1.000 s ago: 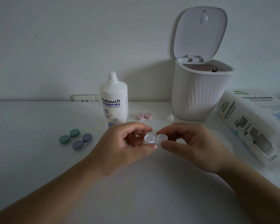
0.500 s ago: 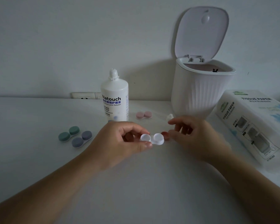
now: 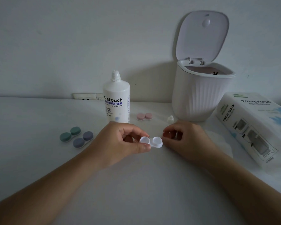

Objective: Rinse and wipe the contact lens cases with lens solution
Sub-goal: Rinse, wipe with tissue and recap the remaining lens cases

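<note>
Leftmost, at about nine o'clock from the hands, a green lens case (image 3: pixel 70 134) and a purple lens case (image 3: pixel 83 139) lay closed on the white table (image 3: pixel 31 120), just beside each other and well apart from the work. Next, the left hand (image 3: pixel 120 143) was seen with thumb and curled fingers pinched on the left cup of the open white lens case (image 3: pixel 151 142), held just above the table. The case's long axis ran from nine to three o'clock, its free right cup pointed toward the right hand (image 3: pixel 185 140). That hand was curled at three o'clock, just beside the case, with a small reddish cap (image 3: pixel 167 135) pinched in its fingertips, so the case was held by the left hand alone.

At twelve o'clock the solution bottle (image 3: pixel 116 101) stood upright and uncapped, nearer the left hand; the right hand was judged the freer one to fetch it once the cap was set down. Its label was read as "Natouch" and "Contact Lens Soluion". A pink lens case (image 3: pixel 144 116) and a small white cap (image 3: pixel 170 119) lay at one o'clock, before the open bin (image 3: pixel 198 95). At three o'clock the pack (image 3: pixel 250 127) was marked "TISSUE PAPER".
</note>
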